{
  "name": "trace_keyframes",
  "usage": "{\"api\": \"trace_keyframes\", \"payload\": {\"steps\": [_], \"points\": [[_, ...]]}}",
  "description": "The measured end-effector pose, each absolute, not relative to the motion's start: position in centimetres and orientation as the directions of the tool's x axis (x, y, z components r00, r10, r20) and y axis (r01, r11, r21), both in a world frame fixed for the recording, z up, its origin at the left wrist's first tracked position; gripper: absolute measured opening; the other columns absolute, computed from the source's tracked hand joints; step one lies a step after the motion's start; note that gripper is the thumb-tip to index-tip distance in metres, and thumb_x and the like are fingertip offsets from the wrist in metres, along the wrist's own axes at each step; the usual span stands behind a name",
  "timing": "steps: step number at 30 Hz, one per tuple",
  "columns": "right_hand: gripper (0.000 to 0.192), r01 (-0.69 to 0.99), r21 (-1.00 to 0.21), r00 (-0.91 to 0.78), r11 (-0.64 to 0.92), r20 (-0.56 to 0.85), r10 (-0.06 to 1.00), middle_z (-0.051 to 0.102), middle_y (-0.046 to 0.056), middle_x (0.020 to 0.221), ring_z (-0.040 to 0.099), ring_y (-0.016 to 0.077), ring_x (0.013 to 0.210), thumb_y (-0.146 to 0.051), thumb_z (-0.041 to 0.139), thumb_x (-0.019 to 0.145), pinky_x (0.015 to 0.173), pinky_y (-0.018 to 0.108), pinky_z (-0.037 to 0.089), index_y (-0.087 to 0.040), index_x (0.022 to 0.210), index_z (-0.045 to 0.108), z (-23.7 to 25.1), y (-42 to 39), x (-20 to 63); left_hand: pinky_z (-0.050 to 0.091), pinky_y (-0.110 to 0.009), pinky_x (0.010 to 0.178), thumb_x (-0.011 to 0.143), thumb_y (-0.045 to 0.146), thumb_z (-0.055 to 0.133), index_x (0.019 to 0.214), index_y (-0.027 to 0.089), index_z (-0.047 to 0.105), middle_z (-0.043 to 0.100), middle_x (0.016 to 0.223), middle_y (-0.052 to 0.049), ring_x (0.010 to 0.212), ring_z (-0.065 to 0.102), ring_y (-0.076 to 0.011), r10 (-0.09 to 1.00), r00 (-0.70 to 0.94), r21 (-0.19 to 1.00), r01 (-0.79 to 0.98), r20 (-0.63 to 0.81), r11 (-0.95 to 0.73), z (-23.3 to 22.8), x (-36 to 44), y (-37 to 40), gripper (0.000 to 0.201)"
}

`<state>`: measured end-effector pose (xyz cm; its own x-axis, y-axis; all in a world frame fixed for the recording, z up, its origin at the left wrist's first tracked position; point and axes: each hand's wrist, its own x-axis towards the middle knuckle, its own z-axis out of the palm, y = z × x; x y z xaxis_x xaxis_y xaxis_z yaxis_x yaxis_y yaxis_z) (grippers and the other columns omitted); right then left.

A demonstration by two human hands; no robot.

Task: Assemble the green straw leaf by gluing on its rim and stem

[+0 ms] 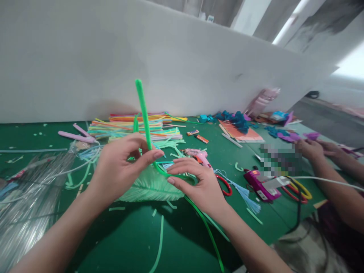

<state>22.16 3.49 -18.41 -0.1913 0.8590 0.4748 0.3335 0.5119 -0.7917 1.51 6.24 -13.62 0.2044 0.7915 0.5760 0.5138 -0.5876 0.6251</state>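
My left hand (126,163) pinches a bright green pipe cleaner (144,113) between thumb and fingers, and one end of it sticks up above the hand. From there it bends toward my right hand (199,182), whose thumb and fingertips are closed on its lower stretch. Under both hands lies a pale green, fringed, leaf-like piece (159,187), partly covered by them. A long green strand (209,231) runs from below my right hand to the front of the table; whether it joins the held pipe cleaner is hidden.
Bundled coloured pipe cleaners (113,129) lie by the white partition (85,57). Behind my right hand are a pink glue gun (199,154) and red-handled scissors (226,185). Clear wrapping (34,212) covers the left side. At right, another person's hands (311,149) hold purple pieces.
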Motion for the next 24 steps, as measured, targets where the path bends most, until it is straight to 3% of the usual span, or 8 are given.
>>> {"api": "trace_keyframes", "payload": {"steps": [10,16,20,24], "points": [[0.016,0.338,-0.776,-0.238,0.532,0.476,0.846,0.079,0.001,0.094,0.07,0.0218,0.104,-0.02,0.082,0.079,0.099,0.044,0.054,-0.026,0.092,0.076,-18.3,3.3,22.6,0.042,-0.031,0.053,0.087,0.041,0.066,0.066,0.025,0.062,0.066,0.069,0.003,0.059,0.056,-0.0141,0.794,0.196,0.639,0.497,0.576,-0.587,-13.7,1.4,6.2,0.027],[0.033,0.404,-0.753,-0.244,0.52,0.459,0.854,0.075,0.004,0.11,0.069,0.0224,0.108,-0.027,0.085,0.076,0.096,0.042,0.055,-0.027,0.107,0.074,-18.0,3.1,22.9,0.043,-0.032,0.053,0.087,0.041,0.066,0.066,0.025,0.062,0.066,0.07,0.002,0.059,0.057,-0.0146,0.795,0.193,0.641,0.498,0.575,-0.584,-13.9,1.5,6.3,0.026],[0.046,0.347,-0.754,-0.28,0.559,0.485,0.828,0.071,0.003,0.124,0.064,0.022,0.118,-0.029,0.083,0.079,0.105,0.042,0.05,-0.03,0.122,0.068,-18.0,3.1,23.1,0.042,-0.032,0.053,0.088,0.04,0.065,0.066,0.025,0.062,0.066,0.069,0.002,0.058,0.056,-0.014,0.79,0.199,0.631,0.505,0.58,-0.59,-13.6,1.5,6.3,0.027],[0.016,0.354,-0.699,-0.311,0.621,0.539,0.783,0.066,0.003,0.131,0.058,0.0229,0.126,-0.024,0.067,0.093,0.111,0.048,0.043,-0.03,0.107,0.072,-17.8,2.8,23.4,0.041,-0.031,0.052,0.087,0.04,0.066,0.066,0.025,0.062,0.065,0.068,0.003,0.058,0.056,-0.0141,0.787,0.194,0.63,0.503,0.585,-0.592,-13.5,1.5,6.3,0.026]]}}
